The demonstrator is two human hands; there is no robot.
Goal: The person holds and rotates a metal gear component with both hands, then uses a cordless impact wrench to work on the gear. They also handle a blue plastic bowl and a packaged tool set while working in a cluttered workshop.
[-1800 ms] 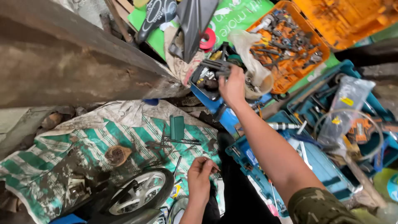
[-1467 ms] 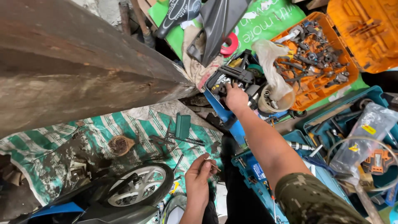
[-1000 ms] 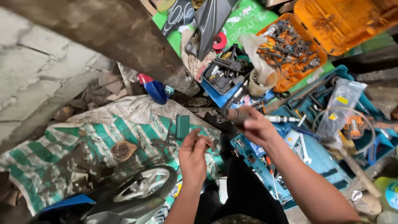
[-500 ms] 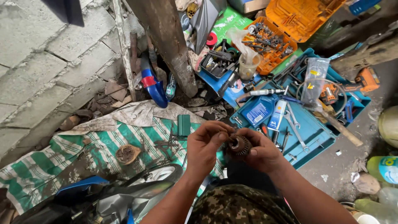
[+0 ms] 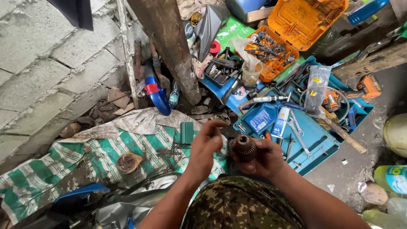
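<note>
My right hand (image 5: 265, 159) gripped the dark drill chuck (image 5: 245, 146); my left hand (image 5: 205, 146) hovered, fingers loosely apart. Possibly greasy, it could slip onto the striped tarp (image 5: 85, 157).

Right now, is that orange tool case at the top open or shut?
Open. The orange tool case has its lid swung up and back, and its tray of dark metal bits and sockets lies exposed below it.

A drill chuck (image 5: 245, 147) sits in the right hand (image 5: 263, 157), left hand (image 5: 206, 146) beside it, above a striped tarp (image 5: 85, 157); open tool cases (image 5: 305, 127) lie right.
</note>
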